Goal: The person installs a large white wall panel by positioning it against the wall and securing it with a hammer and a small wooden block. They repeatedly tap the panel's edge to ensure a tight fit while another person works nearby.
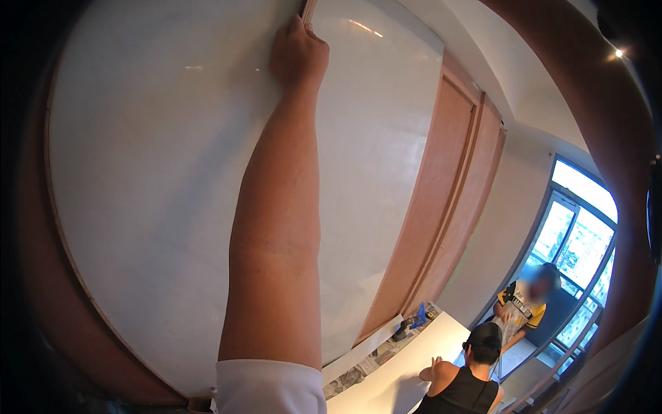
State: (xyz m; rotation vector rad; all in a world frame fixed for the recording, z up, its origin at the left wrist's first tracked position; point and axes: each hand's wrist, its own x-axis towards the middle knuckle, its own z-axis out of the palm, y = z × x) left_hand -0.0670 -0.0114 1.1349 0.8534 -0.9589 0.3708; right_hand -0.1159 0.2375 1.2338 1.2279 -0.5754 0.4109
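Note:
My left hand [300, 54] is raised at the top of the head view, its arm stretched up from a white sleeve [270, 386]. The fingers close round a thin pale strip with a dark side [309, 10]; its upper end runs out of the picture, so its kind is unclear. Behind the arm spreads a large glossy white panel [158, 207], and the hand is up against it or close to it. My right arm [586, 62] curves up along the right rim, but its hand lies beyond the picture.
Reddish-brown wood panels [427, 200] stand right of the white panel. Below, a person in a black cap and sleeveless top [465, 386] leans over a long pale board [407, 366]. A blue-and-black tool [412, 323] lies beside it. Another person [524, 307] is near the windows [579, 234].

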